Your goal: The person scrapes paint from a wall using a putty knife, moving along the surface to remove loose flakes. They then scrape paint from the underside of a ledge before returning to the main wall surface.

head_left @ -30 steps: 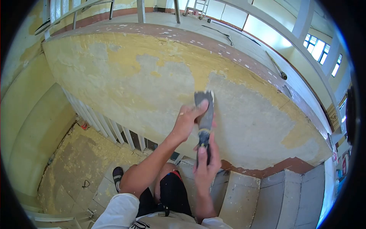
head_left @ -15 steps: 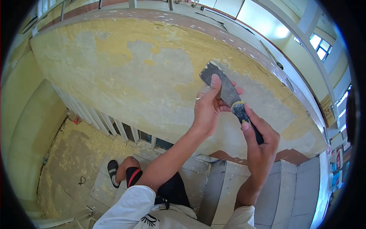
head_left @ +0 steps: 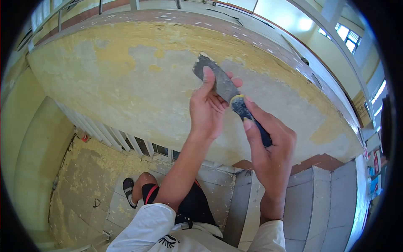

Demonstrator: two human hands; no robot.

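Note:
A paint scraper (head_left: pixel 226 87) with a wide dark blade and a black handle slants across the head view, held between both hands in front of the wall. My right hand (head_left: pixel 273 145) is wrapped round the handle, its thumb lying along it. The blade is gripped by my left hand (head_left: pixel 206 105), thumb on the near face and fingers behind, where they are partly hidden. Pale residue marks the blade's far corner. Behind the tool, the wall (head_left: pixel 157 107) has peeling yellow paint with bare grey patches.
Tiled steps (head_left: pixel 300 201) descend at the lower right. Yellow flakes cover the floor (head_left: pixel 79 180) at the left, beside a white balustrade (head_left: pixel 107 130). Above the wall runs a ledge (head_left: pixel 176 17) spotted with paint chips, with a pole (head_left: pixel 296 50) lying beyond it.
Both hands and the scraper have moved to the left and slightly up across the wall. The grip on the blade and handle stays the same.

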